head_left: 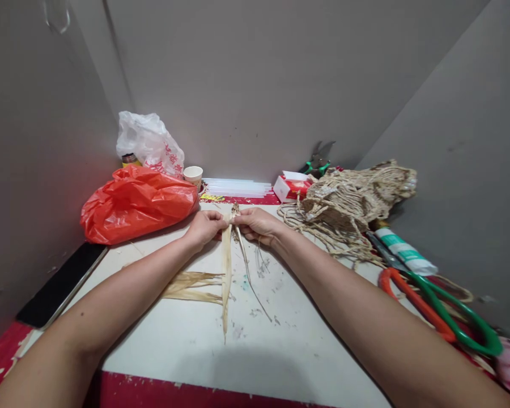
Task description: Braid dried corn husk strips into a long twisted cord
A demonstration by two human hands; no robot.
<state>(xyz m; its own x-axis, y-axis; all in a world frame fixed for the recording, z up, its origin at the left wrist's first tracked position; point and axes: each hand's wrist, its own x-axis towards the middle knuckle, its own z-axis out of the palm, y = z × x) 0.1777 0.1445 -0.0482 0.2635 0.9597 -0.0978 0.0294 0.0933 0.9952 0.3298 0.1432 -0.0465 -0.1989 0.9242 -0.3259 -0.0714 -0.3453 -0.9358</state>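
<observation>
Over the table (280, 340), pinching husk strips (226, 266) with left hand (204, 225) and right hand (257, 224), both clamped — seemingly only a short twist done, long tails loose.

One head-worn camera, looking forward and down across a white table (187, 345).
It sits over the near edge at 6 o'clock and faces the grey wall (280, 85) at 12 o'clock. The forearms enter from 7 and 5 o'clock; the left hand (204, 226) and right hand (259, 224) pinch a dried leaf strip (226, 266) just above centre, near the lens.
</observation>
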